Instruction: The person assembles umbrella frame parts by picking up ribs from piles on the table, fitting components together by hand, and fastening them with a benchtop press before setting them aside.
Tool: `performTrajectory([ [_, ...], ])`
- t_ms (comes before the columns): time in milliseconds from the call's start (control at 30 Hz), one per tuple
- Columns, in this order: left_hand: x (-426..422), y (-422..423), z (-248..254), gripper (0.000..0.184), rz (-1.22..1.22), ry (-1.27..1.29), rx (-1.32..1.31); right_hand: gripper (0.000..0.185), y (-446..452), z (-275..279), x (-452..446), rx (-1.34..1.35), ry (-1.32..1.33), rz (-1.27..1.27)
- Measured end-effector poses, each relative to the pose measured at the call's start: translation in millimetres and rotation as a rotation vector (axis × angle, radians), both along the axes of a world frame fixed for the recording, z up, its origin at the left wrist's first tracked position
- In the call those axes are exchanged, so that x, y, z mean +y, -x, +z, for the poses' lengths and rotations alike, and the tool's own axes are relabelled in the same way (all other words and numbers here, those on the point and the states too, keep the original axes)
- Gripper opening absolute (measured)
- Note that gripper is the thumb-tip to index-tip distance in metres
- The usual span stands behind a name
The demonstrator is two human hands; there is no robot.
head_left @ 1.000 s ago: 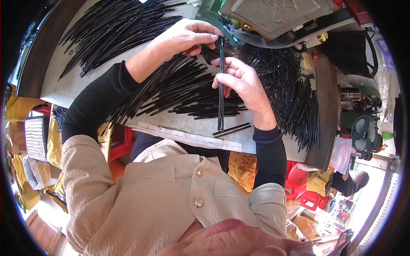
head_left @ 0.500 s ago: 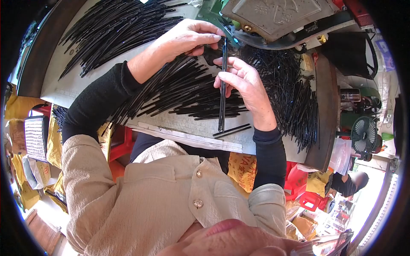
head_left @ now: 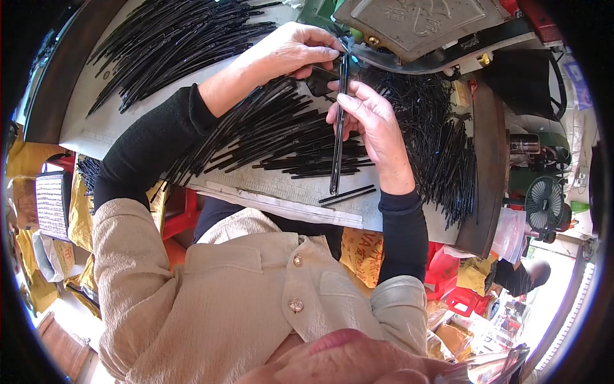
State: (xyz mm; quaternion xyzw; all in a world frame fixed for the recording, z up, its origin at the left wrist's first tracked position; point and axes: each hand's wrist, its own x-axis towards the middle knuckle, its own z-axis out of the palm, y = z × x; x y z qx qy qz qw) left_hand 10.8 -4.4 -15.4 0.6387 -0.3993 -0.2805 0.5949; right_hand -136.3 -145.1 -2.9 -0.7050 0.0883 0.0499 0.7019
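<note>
A long glossy black strip (head_left: 337, 153) stands nearly upright in view, its top end beside the machine's edge. My left hand (head_left: 299, 51) pinches it near that top end. Lower down, my right hand (head_left: 369, 120) holds the strip between thumb and fingers. Two short black strips (head_left: 347, 194) lie on the table just right of its lower end. Under and left of my hands spreads a pile of black strips (head_left: 256, 131). A second pile (head_left: 173, 45) lies at the upper left, and a tangled heap (head_left: 441, 147) is right of my right hand.
A machine with a metal cover (head_left: 416, 22) stands at the top, close to my fingers. The table's white front edge (head_left: 275, 206) runs below the piles. At the right are a small fan (head_left: 545, 198), a red stool (head_left: 465, 301) and a person (head_left: 521, 276) in dark clothes.
Both hands have shifted slightly right and up with the strip, which now leans a little more. Its lower end has moved up, away from the two short strips.
</note>
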Motion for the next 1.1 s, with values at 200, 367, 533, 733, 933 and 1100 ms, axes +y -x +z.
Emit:
performTrajectory([
  [200,-0.3,0.3,-2.6,0.029,0.03,-0.001,0.103,0.034,-0.7,-1.1,-0.5,0.017,-0.025,-0.004],
  [367,0.6,-2.0,-2.2,0.027,0.074,-0.095,0.151,0.029,-1.2,-6.0,-3.3,0.037,-0.083,-0.031],
  [533,2.4,4.9,7.6,0.029,0.093,-0.121,0.114,0.024,-1.5,-3.9,-1.2,0.038,-0.11,-0.055],
  [733,5.3,2.2,5.5,0.032,0.038,-0.095,0.103,0.021,-1.3,-6.3,-1.4,0.047,-0.121,-0.095],
  [933,9.9,8.7,16.3,0.029,0.008,-0.089,0.187,0.019,-2.2,-3.1,5.4,0.016,-0.106,-0.133],
  [1100,7.1,7.8,9.7,0.031,-0.05,-0.073,0.279,0.022,-5.3,-5.1,8.4,-0.016,-0.108,-0.154],
])
